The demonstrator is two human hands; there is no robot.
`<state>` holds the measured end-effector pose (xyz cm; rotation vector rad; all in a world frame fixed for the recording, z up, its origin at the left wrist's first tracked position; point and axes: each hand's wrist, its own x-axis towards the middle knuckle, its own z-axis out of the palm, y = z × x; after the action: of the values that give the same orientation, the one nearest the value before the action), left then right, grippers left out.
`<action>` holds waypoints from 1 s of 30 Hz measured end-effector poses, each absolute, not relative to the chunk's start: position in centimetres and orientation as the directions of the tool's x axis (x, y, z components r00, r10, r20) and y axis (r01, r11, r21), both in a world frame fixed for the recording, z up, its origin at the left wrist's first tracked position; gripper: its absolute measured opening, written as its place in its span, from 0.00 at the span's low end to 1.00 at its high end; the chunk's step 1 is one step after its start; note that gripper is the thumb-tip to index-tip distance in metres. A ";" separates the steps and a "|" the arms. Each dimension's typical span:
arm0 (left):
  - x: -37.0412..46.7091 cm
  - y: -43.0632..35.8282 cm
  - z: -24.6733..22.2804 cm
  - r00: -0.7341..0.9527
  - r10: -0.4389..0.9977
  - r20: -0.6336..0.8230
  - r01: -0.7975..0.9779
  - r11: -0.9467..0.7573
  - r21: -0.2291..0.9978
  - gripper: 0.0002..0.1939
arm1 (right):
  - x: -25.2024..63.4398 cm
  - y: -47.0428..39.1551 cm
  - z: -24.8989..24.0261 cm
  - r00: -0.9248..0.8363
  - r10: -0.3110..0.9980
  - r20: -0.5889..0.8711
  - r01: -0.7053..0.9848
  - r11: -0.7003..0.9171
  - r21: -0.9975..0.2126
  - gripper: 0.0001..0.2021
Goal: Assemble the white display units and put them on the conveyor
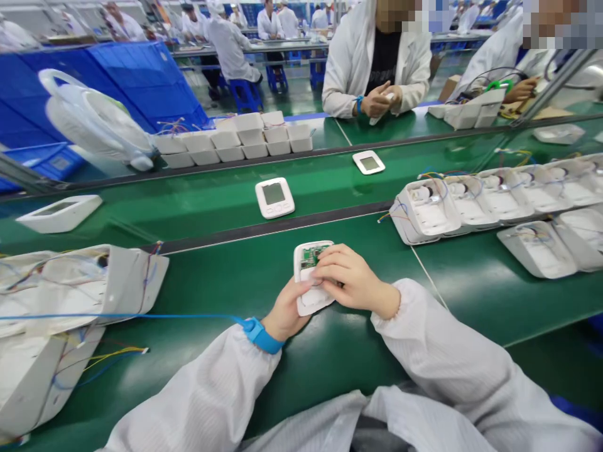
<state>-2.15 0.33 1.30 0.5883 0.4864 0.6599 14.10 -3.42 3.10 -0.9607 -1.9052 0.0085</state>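
Note:
In the head view, an open white plastic housing (313,303) is held just above the green bench, its inner side up. A green circuit board (311,256) shows in its upper part. My left hand (288,309), with a blue wrist strap, grips the housing from the lower left, thumb on its edge. My right hand (351,279) reaches over from the right, fingers bent together and touching the inside below the board. Whatever lies under those fingertips is hidden.
White casings with loose wires (101,282) stack at left; more casings (433,207) line the right. Finished-looking display units (275,198) lie on the strip beyond a dark rail. A blue cord (141,316) runs left from my wrist. Across the bench, a person in a white coat (348,63) works.

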 end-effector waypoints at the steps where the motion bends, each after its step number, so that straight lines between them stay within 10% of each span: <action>1: -2.2 0.4 1.4 0.686 0.684 -0.249 -0.406 0.643 0.649 0.27 | 14.6 -3.6 3.3 -0.233 0.636 0.736 0.629 0.676 -0.385 0.08; 10: -2.6 0.0 2.2 0.732 0.592 -0.338 -0.151 0.624 0.767 0.29 | 26.4 -12.2 2.1 0.370 0.693 0.619 0.905 -0.118 -0.409 0.13; 16: -2.0 -0.5 2.2 0.702 0.626 -0.339 -0.140 0.588 0.796 0.30 | 36.6 -22.3 0.3 0.815 0.371 0.446 0.466 -0.876 -0.123 0.29; 23: -1.9 0.0 2.7 0.610 0.740 -0.282 -0.276 0.532 0.800 0.28 | 34.6 -22.6 0.0 0.785 0.504 0.360 0.525 -0.850 0.045 0.24; 30: -2.2 0.0 2.1 0.623 0.747 -0.231 -0.336 0.523 0.783 0.27 | 25.9 -17.8 1.9 0.492 0.827 0.273 0.864 -0.427 -0.265 0.19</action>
<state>-2.16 0.02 2.12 0.7687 0.6040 0.6977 25.91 -17.78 1.91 -2.3738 -1.4111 -0.1422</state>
